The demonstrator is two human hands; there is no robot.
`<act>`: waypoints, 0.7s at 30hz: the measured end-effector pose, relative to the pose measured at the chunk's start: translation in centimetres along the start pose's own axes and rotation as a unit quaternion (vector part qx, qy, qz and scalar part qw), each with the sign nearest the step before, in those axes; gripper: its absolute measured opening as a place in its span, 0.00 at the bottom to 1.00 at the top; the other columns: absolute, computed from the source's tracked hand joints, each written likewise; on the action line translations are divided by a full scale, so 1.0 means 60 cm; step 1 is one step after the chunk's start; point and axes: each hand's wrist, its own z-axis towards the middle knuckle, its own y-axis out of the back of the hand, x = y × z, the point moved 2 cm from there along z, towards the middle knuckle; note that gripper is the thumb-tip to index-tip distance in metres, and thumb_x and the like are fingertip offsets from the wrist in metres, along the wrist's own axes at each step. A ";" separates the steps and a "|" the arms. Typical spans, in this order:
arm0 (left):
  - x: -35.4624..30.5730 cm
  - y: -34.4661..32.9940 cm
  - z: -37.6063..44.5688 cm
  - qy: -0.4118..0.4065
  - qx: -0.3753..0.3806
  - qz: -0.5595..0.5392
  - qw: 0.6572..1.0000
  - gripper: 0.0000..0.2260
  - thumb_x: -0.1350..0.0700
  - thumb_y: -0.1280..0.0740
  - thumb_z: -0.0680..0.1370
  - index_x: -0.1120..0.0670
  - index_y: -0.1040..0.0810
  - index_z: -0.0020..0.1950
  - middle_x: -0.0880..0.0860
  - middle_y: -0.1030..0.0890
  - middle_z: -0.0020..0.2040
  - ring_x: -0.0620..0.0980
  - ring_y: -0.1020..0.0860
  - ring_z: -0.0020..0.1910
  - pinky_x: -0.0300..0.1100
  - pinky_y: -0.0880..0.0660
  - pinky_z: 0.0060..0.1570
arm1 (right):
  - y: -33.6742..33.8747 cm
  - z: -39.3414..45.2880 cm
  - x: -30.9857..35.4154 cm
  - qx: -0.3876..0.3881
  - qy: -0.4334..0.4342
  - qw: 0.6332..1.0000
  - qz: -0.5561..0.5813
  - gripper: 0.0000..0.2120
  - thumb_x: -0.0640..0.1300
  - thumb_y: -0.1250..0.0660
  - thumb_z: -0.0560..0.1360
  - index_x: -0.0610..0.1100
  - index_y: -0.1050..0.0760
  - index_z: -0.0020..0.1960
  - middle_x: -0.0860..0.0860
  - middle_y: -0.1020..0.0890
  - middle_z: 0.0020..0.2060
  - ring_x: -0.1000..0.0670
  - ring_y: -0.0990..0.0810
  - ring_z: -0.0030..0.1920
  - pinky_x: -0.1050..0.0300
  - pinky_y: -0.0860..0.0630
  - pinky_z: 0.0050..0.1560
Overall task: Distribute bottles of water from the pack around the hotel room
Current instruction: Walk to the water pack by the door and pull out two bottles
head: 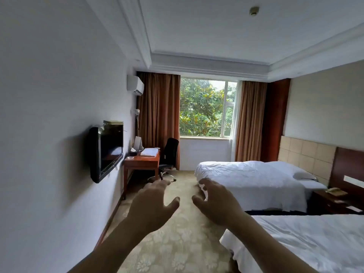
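Observation:
Both of my arms reach forward over the patterned carpet. My left hand [152,201] is spread with relaxed fingers and holds nothing. My right hand [215,201] hangs beside it, its fingers loosely bent, also with nothing in it. No bottle and no pack of water shows anywhere in this view. A wooden desk [141,164] stands at the far left wall, and a dark nightstand [334,201] sits between the two beds at the right.
Two white beds fill the right side, the far bed [252,180] and the near bed [307,241]. A wall-mounted TV [106,152] juts out at the left. A black office chair [169,154] stands by the desk. Folded towels [150,152] lie on the desk. A carpet aisle [177,243] runs ahead to the window.

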 end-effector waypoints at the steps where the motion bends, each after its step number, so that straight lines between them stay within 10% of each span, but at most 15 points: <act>1: 0.011 -0.016 0.025 -0.003 0.000 -0.008 1.000 0.28 0.37 0.38 0.77 0.48 0.33 0.73 0.47 0.26 0.71 0.47 0.28 0.68 0.43 0.30 0.65 | -0.016 0.026 -0.011 0.001 0.001 1.000 0.010 0.29 0.62 0.35 0.73 0.51 0.32 0.70 0.50 0.21 0.65 0.47 0.21 0.60 0.48 0.22 0.61; 21: 0.182 -0.336 0.691 0.008 -0.005 0.006 1.000 0.24 0.38 0.36 0.76 0.47 0.28 0.69 0.46 0.22 0.66 0.45 0.26 0.64 0.45 0.27 0.63 | -0.218 0.720 -0.253 0.013 0.054 0.998 0.041 0.21 0.57 0.36 0.76 0.48 0.29 0.65 0.49 0.19 0.55 0.48 0.21 0.54 0.53 0.24 0.54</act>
